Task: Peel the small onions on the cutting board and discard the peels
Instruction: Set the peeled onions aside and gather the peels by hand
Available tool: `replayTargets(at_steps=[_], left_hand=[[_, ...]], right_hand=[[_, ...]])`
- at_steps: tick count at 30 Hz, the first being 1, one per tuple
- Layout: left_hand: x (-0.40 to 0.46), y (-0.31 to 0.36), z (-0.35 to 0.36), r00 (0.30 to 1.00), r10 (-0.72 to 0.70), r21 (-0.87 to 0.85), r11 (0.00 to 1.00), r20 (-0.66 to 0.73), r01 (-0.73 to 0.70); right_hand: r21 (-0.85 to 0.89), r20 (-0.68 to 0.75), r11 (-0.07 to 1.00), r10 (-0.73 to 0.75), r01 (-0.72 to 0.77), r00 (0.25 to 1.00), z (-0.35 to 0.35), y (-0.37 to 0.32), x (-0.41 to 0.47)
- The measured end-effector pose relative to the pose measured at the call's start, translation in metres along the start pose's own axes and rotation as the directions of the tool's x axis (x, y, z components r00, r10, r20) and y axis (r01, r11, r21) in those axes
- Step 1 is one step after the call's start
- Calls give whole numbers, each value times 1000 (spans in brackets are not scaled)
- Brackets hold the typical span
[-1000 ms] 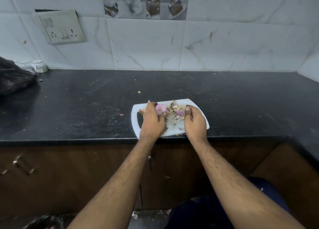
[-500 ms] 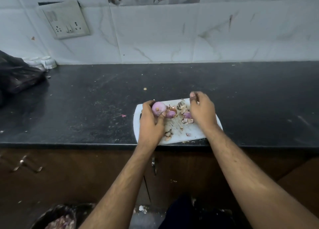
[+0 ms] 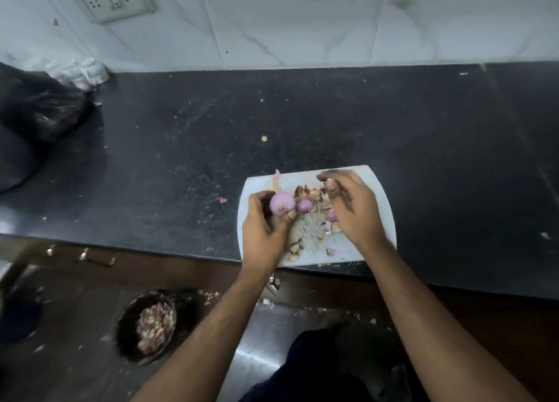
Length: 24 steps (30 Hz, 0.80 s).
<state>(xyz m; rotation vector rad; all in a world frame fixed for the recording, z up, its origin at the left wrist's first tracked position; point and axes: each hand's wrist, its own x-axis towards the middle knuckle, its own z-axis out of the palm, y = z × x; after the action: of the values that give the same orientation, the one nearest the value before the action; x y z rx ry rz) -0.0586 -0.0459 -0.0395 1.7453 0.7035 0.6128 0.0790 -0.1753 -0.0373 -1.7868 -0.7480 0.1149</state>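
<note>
My left hand is wrapped around a peeled pink onion at the left side of the white cutting board, and a second small onion sits on the board just beside it. My right hand is curled over the pile of dry peels, but it is blurry, so I cannot tell if it is pinching any. I think the best way is to scoop the peels together, keep the onions away from them, and drop the peels in the bin on the floor.
</note>
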Motion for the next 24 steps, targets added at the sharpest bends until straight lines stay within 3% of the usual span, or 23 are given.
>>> replayTargets(at_steps=[4,8,13,15,18,24], left_hand=[[3,10,-5,992,-114,-113,986,51,119],[4,12,-6,983,-128,-158,976,132,148],[5,15,-7,963,-144,-170,968,228,185],[3,13,-7,972,-101,-93,988,211,123],[5,9,-4,990,-25,-1,1000,142,26],[41,12,-16,992,91,202,973,91,-108]], right_hand=[[-329,199,904,-218,275,955,4,-1,-4],[-472,365,782,-248,408,897,13,-6,-9],[-471,230,831,-207,295,951,9,-11,-6],[-458,41,881,-114,120,993,-2,-10,-3],[-409,-210,903,48,-133,976,-21,2,13],[-458,-158,866,142,-200,977,-26,24,24]])
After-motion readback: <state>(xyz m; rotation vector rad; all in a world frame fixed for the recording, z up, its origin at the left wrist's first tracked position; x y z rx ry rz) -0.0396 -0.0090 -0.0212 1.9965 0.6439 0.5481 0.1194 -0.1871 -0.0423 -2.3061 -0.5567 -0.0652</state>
